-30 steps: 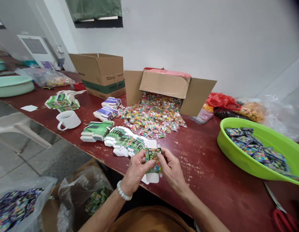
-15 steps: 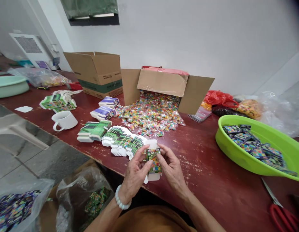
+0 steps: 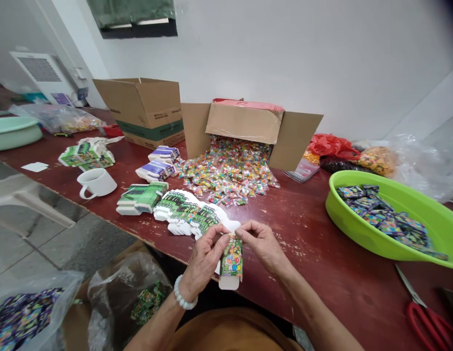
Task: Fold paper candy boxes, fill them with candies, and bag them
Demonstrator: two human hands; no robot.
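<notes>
Between my two hands is a small green printed carton (image 3: 231, 258), its white end flap hanging at the bottom near the table's front edge. My left hand (image 3: 206, 253) pinches the carton's upper left corner with thumb and fingertips. At the upper right corner, my right hand (image 3: 261, 243) pinches it too. Just beyond them lies a fanned row of flat green-and-white cartons (image 3: 189, 212). A stack of green cartons (image 3: 140, 197) sits left of that row. Behind, small clear packets of colourful candy (image 3: 229, 170) spill from a tipped cardboard box (image 3: 244, 122).
A lime-green basin (image 3: 383, 248) of dark printed sachets stands at the right, with red-handled scissors (image 3: 427, 319) in front. To the left are a white mug (image 3: 98, 183), purple cartons (image 3: 156, 169) and an open cardboard box (image 3: 146, 112). Plastic bags of sachets (image 3: 25, 312) lie below the table edge.
My fingers have shifted to the carton's top end, and the carton hangs lower with more of its printed front showing. The view has moved slightly.
</notes>
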